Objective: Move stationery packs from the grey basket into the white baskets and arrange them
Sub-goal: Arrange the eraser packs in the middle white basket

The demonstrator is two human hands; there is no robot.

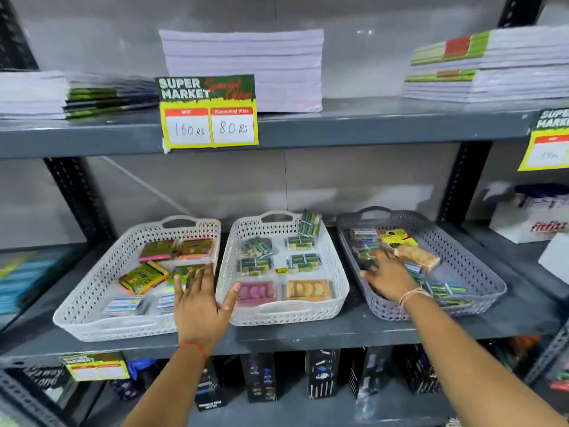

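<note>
Three baskets stand on the middle shelf. The left white basket [92, 291] holds green, yellow and pink packs. The middle white basket [338, 272] holds several blue-green packs in rows, a purple pack [257, 291] and an orange pack [308, 289]. The grey basket [468, 263] on the right holds mixed packs, among them a yellow pack [397, 237] and an orange pack [420, 257]. My left hand [200, 303] hovers flat with fingers spread over the gap between the two white baskets. Inside the grey basket, my right hand [389, 277] rests on blue-green packs; its grip is hidden.
The grey shelf board [308, 332] runs under the baskets. Above, stacks of paper [246, 69] and notebooks [492, 66] sit behind a price card [209, 110]. Black boxes [323, 374] fill the shelf below. A white box [529, 217] stands at the right.
</note>
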